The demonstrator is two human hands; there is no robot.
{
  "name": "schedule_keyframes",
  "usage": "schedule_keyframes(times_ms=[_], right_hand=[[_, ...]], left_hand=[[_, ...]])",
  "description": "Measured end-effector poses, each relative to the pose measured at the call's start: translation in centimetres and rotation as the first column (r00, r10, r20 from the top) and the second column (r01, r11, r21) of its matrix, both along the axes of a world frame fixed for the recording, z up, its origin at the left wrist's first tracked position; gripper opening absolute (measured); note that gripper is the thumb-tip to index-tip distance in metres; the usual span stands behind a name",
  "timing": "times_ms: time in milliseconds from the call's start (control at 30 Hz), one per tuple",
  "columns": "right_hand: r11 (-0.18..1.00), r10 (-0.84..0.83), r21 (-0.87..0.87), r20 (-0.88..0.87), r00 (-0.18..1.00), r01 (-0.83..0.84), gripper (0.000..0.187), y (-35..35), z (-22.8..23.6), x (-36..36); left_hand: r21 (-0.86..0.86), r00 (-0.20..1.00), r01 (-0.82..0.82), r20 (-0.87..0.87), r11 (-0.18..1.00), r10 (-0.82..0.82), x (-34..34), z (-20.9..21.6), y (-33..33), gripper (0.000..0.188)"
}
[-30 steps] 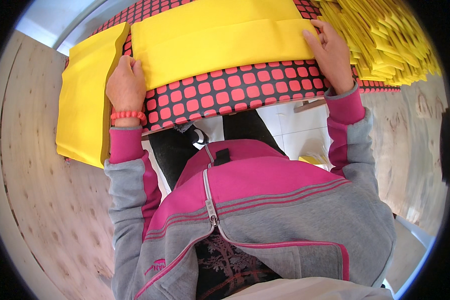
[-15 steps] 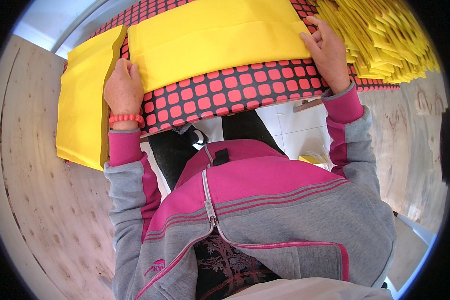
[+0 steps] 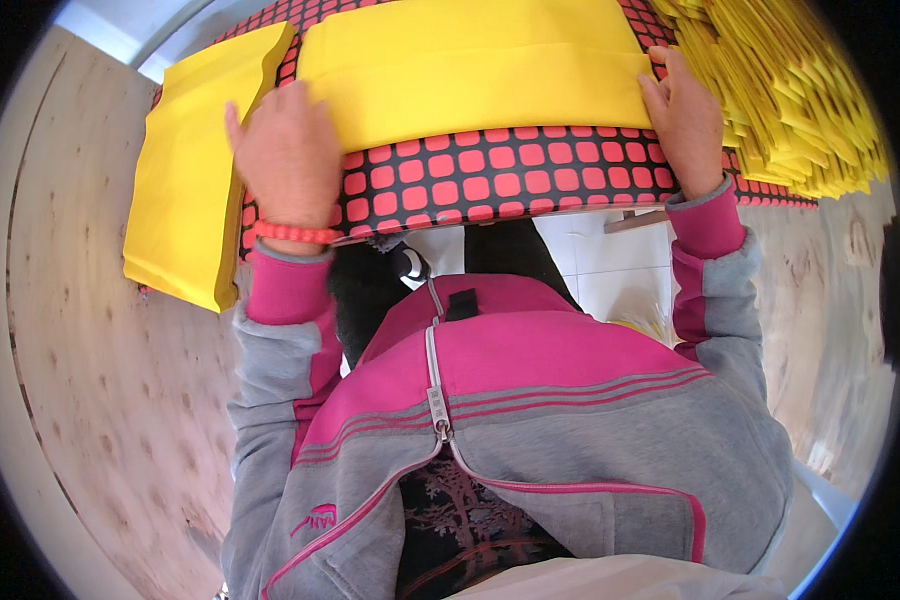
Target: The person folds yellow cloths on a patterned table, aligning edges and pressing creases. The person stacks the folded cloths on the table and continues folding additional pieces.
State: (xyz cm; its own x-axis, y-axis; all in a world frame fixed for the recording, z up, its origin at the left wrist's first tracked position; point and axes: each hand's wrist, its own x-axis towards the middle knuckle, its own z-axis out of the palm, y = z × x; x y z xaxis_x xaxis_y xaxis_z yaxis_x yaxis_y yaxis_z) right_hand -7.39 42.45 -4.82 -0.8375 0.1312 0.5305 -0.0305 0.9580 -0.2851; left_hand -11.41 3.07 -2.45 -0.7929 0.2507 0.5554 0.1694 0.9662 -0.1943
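Observation:
A flat, folded length of yellow fabric (image 3: 470, 85) lies across the table in front of me, with a crease running along it. My left hand (image 3: 290, 155), slightly blurred, is at the fabric's left end. Its little finger sticks out to the side and I see nothing held; the other fingertips are partly hidden. At the fabric's right end is my right hand (image 3: 688, 120), thumb and fingers apart and the thumb against the edge. To the left, a thick stack of folded yellow fabric (image 3: 195, 160) lies beside my left hand and overhangs the table's near edge.
A large heap of folded yellow pieces (image 3: 790, 110) is piled at the right end of the table. The tabletop cover (image 3: 500, 175) is black with red rounded squares. Pale wooden boards (image 3: 90, 330) stand at the left, with more wood (image 3: 810, 290) at the right. White floor tiles (image 3: 610, 260) show below.
My left hand has left the fabric's left edge and turned, its little finger now spread. My right hand remains at the right end. The whole view has shifted slightly.

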Motion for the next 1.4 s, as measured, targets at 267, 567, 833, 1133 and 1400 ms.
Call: schedule_keyframes(times_ms=[267, 567, 833, 1133, 1400], right_hand=[[1.000, 0.002, -0.026, 0.025, 1.000, -0.001, 0.033, 0.1, 0.2, -0.1], [0.999, -0.027, 0.024, 0.016, 1.000, 0.026, 0.030, 0.4, -0.1, 0.0], [0.960, 0.273, 0.159, -0.340, 0.900, -0.231, 0.029, -7.7, 1.4, 3.2], [0.898, 0.440, -0.021, 0.033, 0.898, -0.439, 0.063, -13.9, 0.0, 5.1], [0.977, 0.150, 0.144, 0.079, 0.986, -0.160, 0.071, -9.7, -0.8, 7.2]], left_hand=[[0.298, 0.738, 0.573, 0.217, 0.763, -0.639, 4.1, -1.6, 8.9, 0.067], [0.287, 0.760, 0.518, 0.278, 0.806, -0.588, 4.2, -3.1, 8.2, 0.079], [0.288, 0.761, 0.516, 0.280, 0.807, -0.586, 4.1, -3.2, 8.3, 0.080], [0.228, 0.744, 0.524, 0.346, 0.821, -0.571, 4.0, -2.7, 7.0, 0.075], [0.237, 0.817, 0.391, 0.356, 0.889, -0.454, 3.3, -2.8, 2.2, 0.078]])
